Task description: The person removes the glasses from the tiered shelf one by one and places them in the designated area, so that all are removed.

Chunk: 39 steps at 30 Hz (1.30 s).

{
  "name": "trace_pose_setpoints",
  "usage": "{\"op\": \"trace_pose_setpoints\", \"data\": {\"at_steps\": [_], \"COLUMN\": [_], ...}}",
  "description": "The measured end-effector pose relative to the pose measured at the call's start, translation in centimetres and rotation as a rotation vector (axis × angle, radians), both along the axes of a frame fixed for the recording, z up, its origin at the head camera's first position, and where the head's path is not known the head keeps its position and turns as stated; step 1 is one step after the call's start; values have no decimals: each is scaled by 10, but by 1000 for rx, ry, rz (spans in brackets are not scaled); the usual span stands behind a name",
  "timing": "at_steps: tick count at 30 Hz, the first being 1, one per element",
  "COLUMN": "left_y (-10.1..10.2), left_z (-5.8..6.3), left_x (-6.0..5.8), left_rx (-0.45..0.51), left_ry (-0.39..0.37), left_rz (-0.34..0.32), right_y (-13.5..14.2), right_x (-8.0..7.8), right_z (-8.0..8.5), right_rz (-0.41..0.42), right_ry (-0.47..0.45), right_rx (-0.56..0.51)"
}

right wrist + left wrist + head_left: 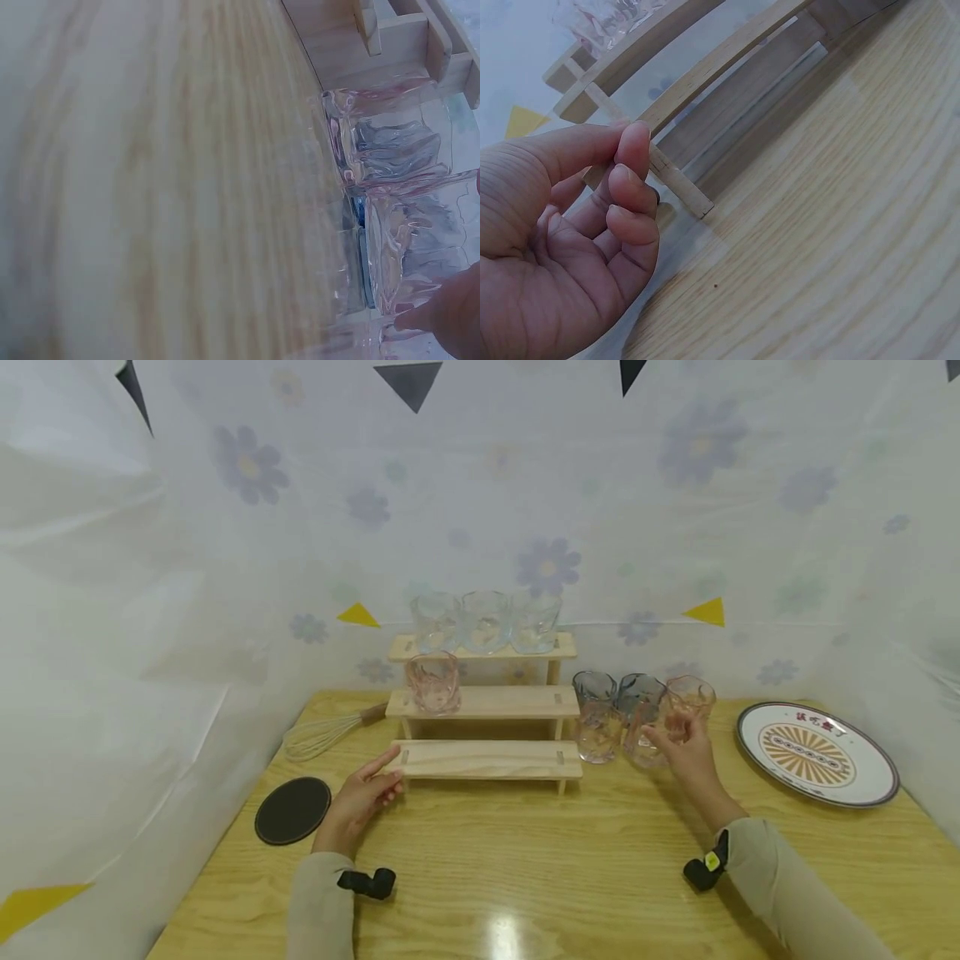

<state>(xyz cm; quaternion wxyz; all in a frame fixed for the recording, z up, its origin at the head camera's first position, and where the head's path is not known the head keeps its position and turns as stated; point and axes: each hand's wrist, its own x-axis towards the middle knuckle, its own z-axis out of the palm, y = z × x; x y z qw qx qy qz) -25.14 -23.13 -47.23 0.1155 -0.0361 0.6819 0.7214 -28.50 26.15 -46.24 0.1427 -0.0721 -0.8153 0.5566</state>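
My left hand (360, 802) is at the left end of the lowest step of a three-step wooden rack (487, 760), its thumb and fingertip pinching the step's corner. The right hand (693, 756) grips a clear pink glass (641, 750) on the table, right of the rack; a fingertip (420, 315) shows against its side. Beside it stands another pink glass (597, 743). Behind them are two blue-grey glasses, the left one (595, 683) and the right one (641, 687), plus a pink glass (692, 692) partly hidden by the hand.
On the rack's top step stand three clear glasses (486, 622); a pink glass (433, 683) is on the middle step's left end. A whisk (322, 737) and a round black coaster (292, 811) lie left. At the right is a large patterned plate (870, 768).
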Motion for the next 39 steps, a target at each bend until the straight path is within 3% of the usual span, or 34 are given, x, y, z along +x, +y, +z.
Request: {"op": "trace_pose_setpoints", "data": {"at_steps": [26, 39], "left_y": [1, 1], "left_z": [0, 0], "left_x": [2, 1], "left_rx": [0, 8], "left_ry": [-6, 0], "left_rz": [8, 19], "right_y": [0, -3], "right_x": [-1, 0], "right_z": [-6, 0], "right_rz": [133, 165], "right_ry": [17, -59], "right_rx": [-101, -118]}}
